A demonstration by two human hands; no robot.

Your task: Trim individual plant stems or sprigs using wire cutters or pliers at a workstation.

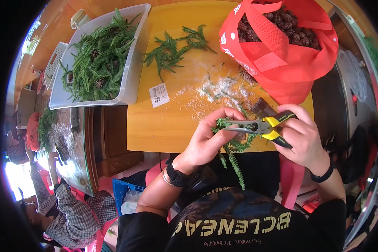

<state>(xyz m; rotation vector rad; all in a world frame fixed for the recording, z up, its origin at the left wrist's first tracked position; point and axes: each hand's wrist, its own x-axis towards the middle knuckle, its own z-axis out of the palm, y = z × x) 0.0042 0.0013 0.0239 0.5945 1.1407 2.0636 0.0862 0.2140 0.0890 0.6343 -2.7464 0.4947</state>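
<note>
Near the table's front edge, my left hand (206,137) is closed on an artificial pine sprig (234,158), pinching its stems while green tips hang below. My right hand (300,136) grips the black and yellow handles of long-nose pliers (262,127). The pliers' jaws point left and lie across the sprig beside my left fingertips. Whether the jaws bite on a wire or stem cannot be made out. Just beyond the pliers lies a bundle of thin brown stems (263,108), partly hidden by my right hand.
A white plastic tub (132,80) of green sprigs and pine cones stands at the left. At the far right is a red bag (281,77) full of pine cones. Loose sprigs (166,53), white flakes (227,89) and a label (159,95) lie on the yellow table. Another person (71,214) works at the left.
</note>
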